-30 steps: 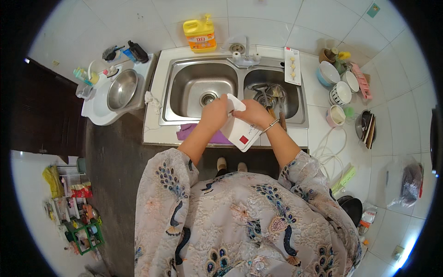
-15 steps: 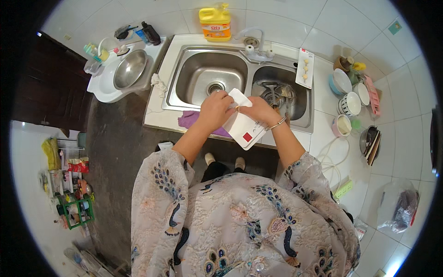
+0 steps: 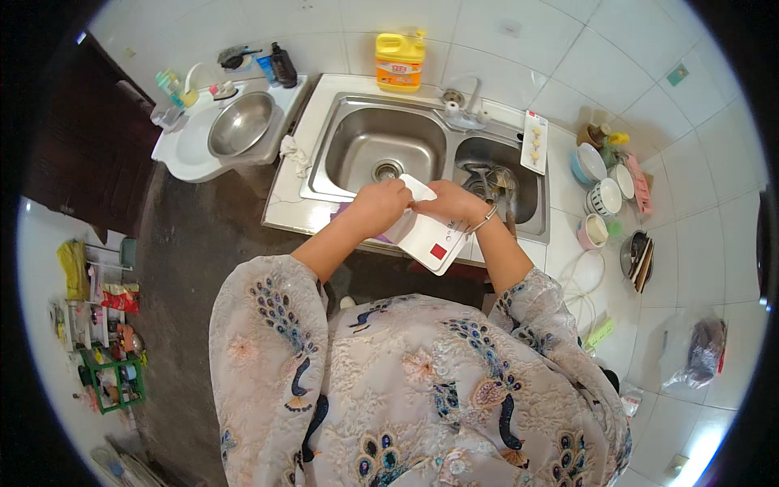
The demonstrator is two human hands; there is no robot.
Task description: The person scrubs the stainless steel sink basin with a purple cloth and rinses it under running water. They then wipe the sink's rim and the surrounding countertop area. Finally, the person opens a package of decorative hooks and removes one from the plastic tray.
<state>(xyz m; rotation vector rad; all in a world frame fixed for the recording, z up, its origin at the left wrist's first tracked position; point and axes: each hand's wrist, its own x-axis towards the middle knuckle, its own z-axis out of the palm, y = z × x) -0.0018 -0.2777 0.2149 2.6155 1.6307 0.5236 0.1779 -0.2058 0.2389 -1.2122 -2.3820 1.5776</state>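
Since half a second ago, both hands stay on the white packet (image 3: 428, 235), mid-frame over the sink's front edge (image 3: 324, 221). Left hand (image 3: 378, 207) and right hand (image 3: 451, 203) pinch its upper end, fingers pressed together. Long axis runs toward lower right.

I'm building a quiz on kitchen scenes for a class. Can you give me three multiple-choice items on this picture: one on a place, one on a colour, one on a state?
1. Where does the yellow jug stand?
A. On the floor by the green rack
B. At the wall behind the left sink basin
C. Inside the right basin

2. What colour is the small square on the white packet?
A. Red
B. Blue
C. Green

3. How is the white packet held?
A. It lies alone in the sink
B. In one hand only
C. In both hands, above the front edge of the sink

Answers:
1 B, the jug sits at the tiled wall just behind the left sink basin.
2 A, a red square shows on the packet's face.
3 C, the left hand and the right hand both grip it.
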